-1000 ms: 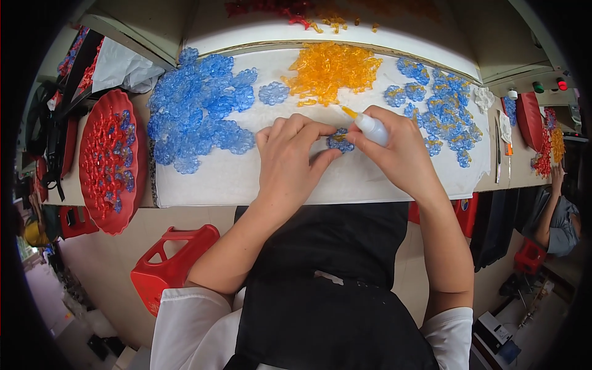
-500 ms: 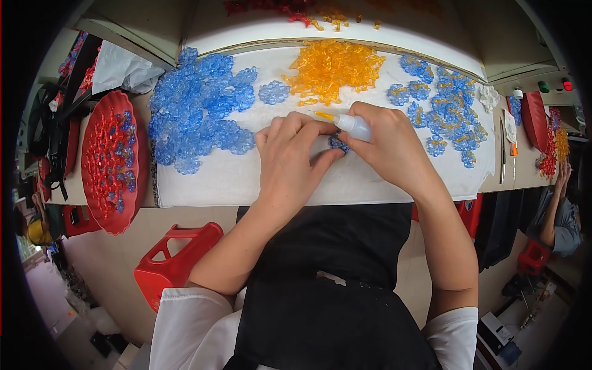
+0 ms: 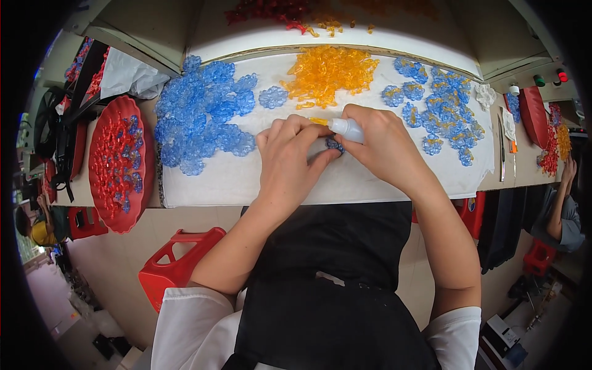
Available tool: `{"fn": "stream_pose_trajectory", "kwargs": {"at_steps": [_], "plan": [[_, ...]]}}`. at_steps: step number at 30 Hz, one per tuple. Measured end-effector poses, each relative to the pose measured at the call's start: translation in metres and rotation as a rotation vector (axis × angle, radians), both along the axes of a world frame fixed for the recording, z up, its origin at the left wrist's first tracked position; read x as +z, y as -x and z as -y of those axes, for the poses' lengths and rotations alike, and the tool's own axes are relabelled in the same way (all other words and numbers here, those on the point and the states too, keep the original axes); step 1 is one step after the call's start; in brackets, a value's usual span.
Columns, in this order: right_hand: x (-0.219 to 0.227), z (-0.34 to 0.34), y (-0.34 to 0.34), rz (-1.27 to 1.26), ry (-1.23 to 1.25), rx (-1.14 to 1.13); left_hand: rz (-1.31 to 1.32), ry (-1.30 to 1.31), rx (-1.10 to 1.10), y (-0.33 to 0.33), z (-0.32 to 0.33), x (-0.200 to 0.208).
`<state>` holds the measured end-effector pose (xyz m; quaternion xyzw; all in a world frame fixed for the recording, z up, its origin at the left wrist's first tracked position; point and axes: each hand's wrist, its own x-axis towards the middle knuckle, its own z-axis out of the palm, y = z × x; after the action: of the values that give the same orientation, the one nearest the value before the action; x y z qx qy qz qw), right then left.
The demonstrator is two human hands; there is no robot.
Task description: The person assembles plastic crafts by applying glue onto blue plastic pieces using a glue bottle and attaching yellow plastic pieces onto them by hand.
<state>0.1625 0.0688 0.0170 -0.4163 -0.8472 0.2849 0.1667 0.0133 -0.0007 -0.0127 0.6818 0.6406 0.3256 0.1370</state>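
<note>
My right hand (image 3: 383, 143) is wrapped round a small translucent squeeze bottle (image 3: 350, 130), tilted with its nozzle toward the left. An amber bit (image 3: 318, 121) shows at the nozzle end; whether it belongs to the bottle or is a separate piece I cannot tell. Under the bottle, a blue flower-shaped plastic piece (image 3: 333, 145) sits between the thumb and index finger of my left hand (image 3: 288, 151), partly hidden by the fingers. Beyond my hands lie a heap of amber plastic pieces (image 3: 333, 77) and a single blue flower (image 3: 273, 97).
A large pile of blue flowers (image 3: 206, 114) covers the left of the white sheet (image 3: 246, 191). Blue flowers with amber parts (image 3: 453, 114) lie at the right. A red tray (image 3: 98, 197) of red and blue pieces stands far left. A red stool (image 3: 176, 262) is below.
The bottle and my right hand have shifted slightly left and down, and the nozzle sits a little lower. My left hand keeps its place at the blue flower. The whole view has moved slightly.
</note>
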Motion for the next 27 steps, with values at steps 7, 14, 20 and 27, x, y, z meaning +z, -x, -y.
{"fn": "stream_pose_trajectory", "kwargs": {"at_steps": [7,14,20,27], "plan": [[-0.005,0.028,-0.036,-0.568,0.042,-0.423,-0.074,-0.064,-0.128,-0.016,-0.022,0.008],[-0.026,0.064,-0.058,-0.729,0.197,-0.611,-0.193,-0.117,-0.141,-0.058,-0.053,0.003],[-0.031,0.065,-0.064,-0.748,0.212,-0.573,-0.157,-0.145,-0.106,-0.036,-0.036,0.015],[-0.035,0.063,-0.067,-0.74,0.103,-0.525,-0.477,-0.165,0.213,0.06,-0.025,0.024]]}}
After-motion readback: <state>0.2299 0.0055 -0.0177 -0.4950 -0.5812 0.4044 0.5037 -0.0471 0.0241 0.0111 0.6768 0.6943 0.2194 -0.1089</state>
